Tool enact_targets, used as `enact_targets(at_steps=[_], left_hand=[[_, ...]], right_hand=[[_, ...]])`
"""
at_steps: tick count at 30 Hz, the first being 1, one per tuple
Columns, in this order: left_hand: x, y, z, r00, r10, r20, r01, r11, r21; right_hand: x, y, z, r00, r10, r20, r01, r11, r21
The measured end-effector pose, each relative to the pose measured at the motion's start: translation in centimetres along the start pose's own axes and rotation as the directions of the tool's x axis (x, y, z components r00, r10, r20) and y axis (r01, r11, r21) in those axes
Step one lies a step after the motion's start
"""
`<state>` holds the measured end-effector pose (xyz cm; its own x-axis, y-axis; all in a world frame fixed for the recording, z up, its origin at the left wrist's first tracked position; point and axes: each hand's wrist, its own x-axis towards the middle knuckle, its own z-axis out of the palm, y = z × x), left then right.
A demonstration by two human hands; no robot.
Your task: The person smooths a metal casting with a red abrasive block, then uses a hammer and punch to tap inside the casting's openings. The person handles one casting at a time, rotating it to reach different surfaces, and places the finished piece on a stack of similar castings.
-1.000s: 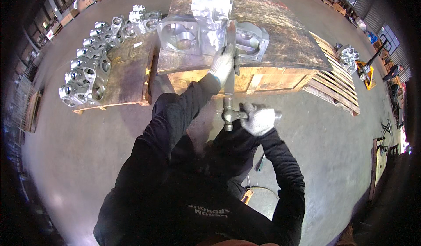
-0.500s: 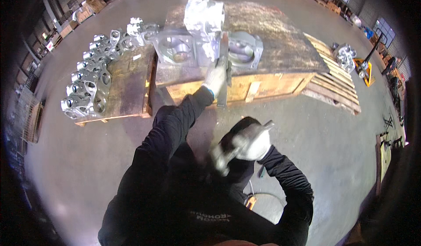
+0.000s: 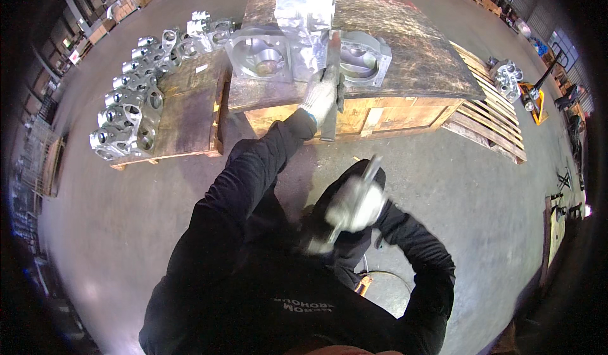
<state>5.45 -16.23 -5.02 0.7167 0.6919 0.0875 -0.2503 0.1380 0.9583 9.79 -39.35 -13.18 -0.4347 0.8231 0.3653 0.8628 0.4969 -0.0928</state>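
Observation:
A large silvery metal casting (image 3: 310,6) with a block-like upper part and wide round openings on both sides stands on a wooden crate (image 3: 405,117). In front of it, my gloved left hand (image 3: 322,95) is closed round a long flat metal bar (image 3: 333,56). The bar's far end overlaps the casting's middle; whether it touches cannot be told. Its near end sticks out below the hand, over the crate's front edge. Close to my body, my gloved right hand (image 3: 366,210) grips a grey hammer-like metal tool (image 3: 341,212), smeared by motion.
Left of the crate, a low wooden platform (image 3: 190,111) carries several similar castings (image 3: 130,117). On the right are a slatted pallet (image 3: 484,111), more metal parts (image 3: 506,79) and a yellow pallet jack (image 3: 535,105). A thin hose (image 3: 396,276) loops near my right leg.
The right-hand tool has swung to a steeper tilt, its upper end shifting up and left. My left hand keeps the bar before the casting. The view has shifted slightly.

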Motion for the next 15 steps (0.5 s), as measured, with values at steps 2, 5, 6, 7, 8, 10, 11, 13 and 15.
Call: enact_targets(at_steps=[2, 5, 6, 7, 8, 10, 11, 13, 15], left_hand=[[0.2, 0.2, -0.1, 0.998, -0.057, -0.006, 0.057, 0.998, 0.017], [0.6, 0.3, 0.0, 0.999, 0.013, 0.040, -0.013, 1.000, 0.000], [0.5, 0.1, 0.0, 0.997, 0.051, 0.062, -0.049, 0.998, -0.029], [0.5, 0.0, 0.1, 0.999, -0.024, 0.034, 0.025, 1.000, -0.007], [0.5, -0.1, 0.0, 1.000, -0.024, -0.018, 0.025, 0.999, 0.031], [0.5, -0.3, -0.2, 0.999, -0.023, -0.023, 0.024, 0.998, 0.066], [0.6, -0.3, -0.3, 0.999, -0.032, 0.009, 0.032, 0.997, 0.067], [1.0, -0.3, -0.2, 0.999, 0.027, 0.028, -0.029, 0.997, 0.075], [1.3, -0.3, 0.1, 1.000, 0.027, 0.001, -0.027, 0.999, 0.030]], right_hand=[[0.0, 0.3, -0.3, 0.793, 0.595, -0.128, -0.596, 0.802, 0.037], [-0.1, -0.6, -0.6, 0.863, 0.483, -0.146, -0.456, 0.871, 0.184], [-0.3, -0.8, -0.9, 0.948, 0.281, -0.152, -0.277, 0.960, 0.047], [-0.2, -1.6, -1.0, 0.989, 0.000, -0.145, -0.011, 0.997, -0.080], [-0.1, -1.6, -1.3, 0.991, -0.105, -0.077, 0.092, 0.983, -0.162], [0.3, -1.7, -2.0, 0.991, -0.099, -0.093, 0.077, 0.974, -0.213], [0.6, -1.4, -2.4, 0.992, 0.082, -0.097, -0.098, 0.980, -0.176], [1.1, -0.6, -3.1, 0.832, 0.554, 0.007, -0.551, 0.830, -0.089], [1.2, -0.6, -3.3, 0.811, 0.585, 0.009, -0.583, 0.809, -0.078]])
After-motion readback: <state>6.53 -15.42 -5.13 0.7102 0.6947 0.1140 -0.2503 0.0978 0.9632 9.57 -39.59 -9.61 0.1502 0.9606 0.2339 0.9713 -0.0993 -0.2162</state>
